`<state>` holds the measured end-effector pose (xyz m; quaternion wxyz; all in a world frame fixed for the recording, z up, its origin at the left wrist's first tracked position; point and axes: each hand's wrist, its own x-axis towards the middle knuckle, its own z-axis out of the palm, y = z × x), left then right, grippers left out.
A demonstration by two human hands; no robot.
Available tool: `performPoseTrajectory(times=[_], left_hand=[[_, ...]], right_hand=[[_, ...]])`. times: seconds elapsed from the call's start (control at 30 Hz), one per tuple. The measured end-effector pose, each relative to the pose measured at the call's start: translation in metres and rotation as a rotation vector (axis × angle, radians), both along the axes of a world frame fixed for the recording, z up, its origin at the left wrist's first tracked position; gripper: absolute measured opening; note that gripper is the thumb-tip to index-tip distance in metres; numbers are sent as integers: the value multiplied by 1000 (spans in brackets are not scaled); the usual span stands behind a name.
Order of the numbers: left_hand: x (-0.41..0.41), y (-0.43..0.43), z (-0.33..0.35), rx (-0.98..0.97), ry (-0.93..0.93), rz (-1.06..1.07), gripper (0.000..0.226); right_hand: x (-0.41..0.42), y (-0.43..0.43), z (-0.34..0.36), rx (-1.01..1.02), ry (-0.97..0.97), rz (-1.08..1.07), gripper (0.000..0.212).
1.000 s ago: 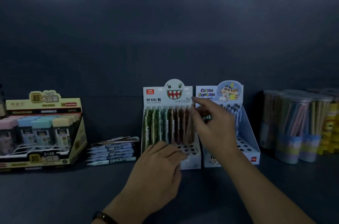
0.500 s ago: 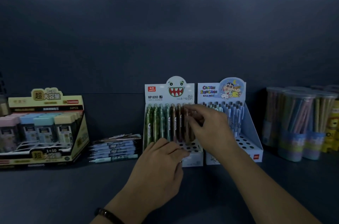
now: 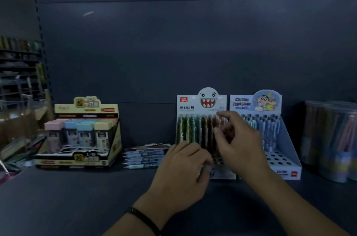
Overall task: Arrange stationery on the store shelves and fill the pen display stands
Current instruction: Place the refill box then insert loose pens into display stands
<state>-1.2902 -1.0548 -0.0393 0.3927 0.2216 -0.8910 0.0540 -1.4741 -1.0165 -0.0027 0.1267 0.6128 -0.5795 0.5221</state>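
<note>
Nearest, by the front edge of the shelf (image 3: 77, 197), the left hand (image 3: 185, 170), with a dark wristband (image 3: 143, 218) behind it, lies against the front of the monster pen stand (image 3: 201, 100), its fingers bent over the low front lip. Just behind it, the right hand (image 3: 237, 144) hangs over the right end of the row of pens (image 3: 186, 129), fingers loosely spread, forefinger raised, thumb below it. The stand sits mid-shelf, close beside the blue cartoon stand (image 3: 255, 103) on its right.

The stand looks like light card. If the right hand presses while the left is slack, it could tip backward or slide toward the rear wall. A pen that misses its hole could lean, knock its neighbours askew, or fall among the loose pens (image 3: 146, 155) lying just to the left. The right wrist crosses the front of the blue stand, so a careless pull back could drag it toward the shelf's front edge.

Blur smears the right hand, so I cannot tell whether it pinches a pen or is empty. The left thumb and fingertips are out of sight, so I cannot tell whether that hand grips or only rests. Both hands cover the stand's front holes, so the number still unfilled is unknown. Toward the left edge, the print on the yellow display box (image 3: 85, 108) is unreadable. At the right edge, the pencil tubs (image 3: 328, 139) are dim and cut off.
</note>
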Motion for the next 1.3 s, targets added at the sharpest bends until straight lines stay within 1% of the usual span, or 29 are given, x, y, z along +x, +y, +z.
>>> performPoseTrajectory(times=[0.07,0.13,0.2,0.27,0.3,0.4,0.5,0.6,0.77,0.87,0.93,1.03,1.17,1.3], left_hand=[[19,-7,7,7,45,11,10],[47,-23,8,-2,42,77,14],[77,-40,2,8,10,178,20],[104,-53,-11,60,13,261,27],[112,-57,-18,91,24,297,28],[119,-64,-32,179,39,387,26],[115,-61,-32,237,-37,470,24],[114,-57,-30,308,-44,493,23],[114,-54,-30,303,-80,536,18],[114,-53,-31,301,-79,514,9],[115,-53,-32,312,-86,479,8],[115,-54,-32,336,-90,400,9],[116,-54,-31,355,-80,264,19],[117,-53,-28,356,-45,156,17]], right_hand=[[21,9,0,23,6,60,16],[42,13,-5,118,29,119,6],[56,12,-15,202,36,137,8],[65,11,-27,276,22,148,11],[69,11,-32,330,46,146,10],[73,12,-41,464,232,89,7],[72,13,-41,488,245,67,6],[72,14,-41,504,212,67,7],[73,15,-42,504,203,70,6],[72,16,-43,499,225,88,5],[73,18,-43,501,233,119,10],[73,18,-43,512,235,136,16],[72,17,-43,512,234,138,18],[71,18,-44,477,200,159,16]])
